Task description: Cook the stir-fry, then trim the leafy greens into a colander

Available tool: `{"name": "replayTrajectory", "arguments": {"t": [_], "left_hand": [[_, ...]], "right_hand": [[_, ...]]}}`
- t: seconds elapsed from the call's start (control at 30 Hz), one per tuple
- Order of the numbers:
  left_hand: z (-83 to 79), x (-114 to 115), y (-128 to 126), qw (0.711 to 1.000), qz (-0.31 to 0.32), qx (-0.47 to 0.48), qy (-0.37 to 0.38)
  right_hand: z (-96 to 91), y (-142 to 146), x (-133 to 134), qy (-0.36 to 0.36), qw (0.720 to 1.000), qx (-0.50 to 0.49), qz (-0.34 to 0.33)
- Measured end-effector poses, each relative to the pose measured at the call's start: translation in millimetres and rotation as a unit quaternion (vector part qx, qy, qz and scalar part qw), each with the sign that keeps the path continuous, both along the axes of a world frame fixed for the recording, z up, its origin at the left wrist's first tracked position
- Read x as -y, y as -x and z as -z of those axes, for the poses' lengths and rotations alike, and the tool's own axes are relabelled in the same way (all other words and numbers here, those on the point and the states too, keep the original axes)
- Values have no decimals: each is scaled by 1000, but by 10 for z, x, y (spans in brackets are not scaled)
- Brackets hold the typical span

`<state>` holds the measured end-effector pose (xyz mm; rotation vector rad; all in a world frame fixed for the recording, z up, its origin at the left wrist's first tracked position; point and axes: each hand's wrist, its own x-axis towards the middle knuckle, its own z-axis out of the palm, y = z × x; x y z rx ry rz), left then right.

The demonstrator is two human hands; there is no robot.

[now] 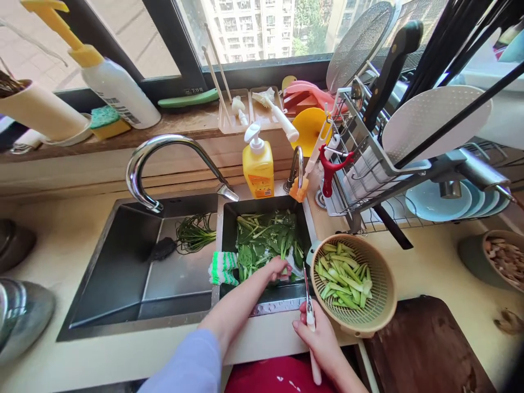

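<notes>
My left hand (280, 268) reaches into the small right-hand sink basin, its fingers closed around the stems of some leafy greens (284, 245). More greens (262, 234) fill the basin around it, apparently lying in water. In front of the basin, my right hand (321, 333) grips a small knife (310, 316) by its white handle, with the narrow blade pointing up and away from me. Just right of the knife stands a beige colander (385, 284) holding cut pale-green pieces (344, 275). A green-and-white striped scrubbing cloth (224, 267) hangs over the sink divider.
The larger left basin (172, 284) holds a bunch of thin green stalks (196, 233) and a dark scrubber (162, 249). A chrome faucet (176, 139) arches over it. Behind stands a yellow soap bottle (258, 169). To the right are a dish rack (368, 158) and a dark cutting board (429, 344).
</notes>
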<state>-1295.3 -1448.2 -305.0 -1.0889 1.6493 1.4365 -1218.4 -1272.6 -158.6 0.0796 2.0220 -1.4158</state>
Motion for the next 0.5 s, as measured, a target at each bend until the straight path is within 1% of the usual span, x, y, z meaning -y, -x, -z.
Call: {"name": "replayTrajectory", "arguments": {"t": [0.07, 0.2, 0.23, 0.3, 0.33, 0.4, 0.43, 0.5], "left_hand": [[-116, 101, -109, 999, 0, 12, -51], [-368, 286, -389, 994, 17, 41, -103], [-431, 310, -453, 992, 34, 44, -117], [-551, 352, -534, 988, 98, 24, -120], [-602, 382, -536, 985, 144, -5, -95], [-677, 494, -435, 969, 231, -88, 2], [-694, 579, -332, 956, 257, -128, 59], [-681, 793, -55, 934, 270, -181, 146]], "right_hand": [[7, 20, 20, 9, 1000, 0, -3], [44, 62, 87, 17, 1000, -3, -26], [54, 71, 104, 18, 999, -4, -32], [63, 79, 135, 15, 999, -2, -36], [61, 77, 150, 14, 999, 1, -35], [48, 59, 175, 14, 999, 4, -30], [41, 42, 184, 14, 1000, 4, -26], [37, -4, 189, 13, 1000, 2, -15]]}}
